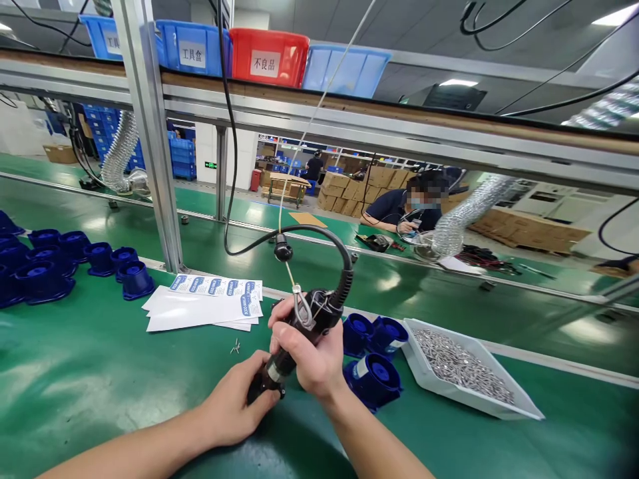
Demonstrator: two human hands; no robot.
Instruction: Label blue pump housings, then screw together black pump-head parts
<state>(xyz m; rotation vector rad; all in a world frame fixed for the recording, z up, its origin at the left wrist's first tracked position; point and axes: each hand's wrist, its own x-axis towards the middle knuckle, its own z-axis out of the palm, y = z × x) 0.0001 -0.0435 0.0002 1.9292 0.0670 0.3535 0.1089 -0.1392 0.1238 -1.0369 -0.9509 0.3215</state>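
My right hand (319, 359) is wrapped round a black electric screwdriver (285, 360), which tilts down toward the lower left. A metal hook and a cord hold its top end, where a thick black cable also enters. Around a small dark part (255, 389) at the tool's lower end, my left hand (239, 402) is closed; fingers and tool hide most of that part. Just right of my right hand stand three blue plastic housings (375, 378), some with a pale label. A few loose screws (235, 346) lie on the green mat beyond my left hand.
A white tray (424, 374) of screws sits at right. Label sheets (200, 316) lie behind my hands, and several blue housings (42, 279) stand at left. A metal post (150, 133) rises behind the mat. Across the bench, a person (394, 206) leans over work.
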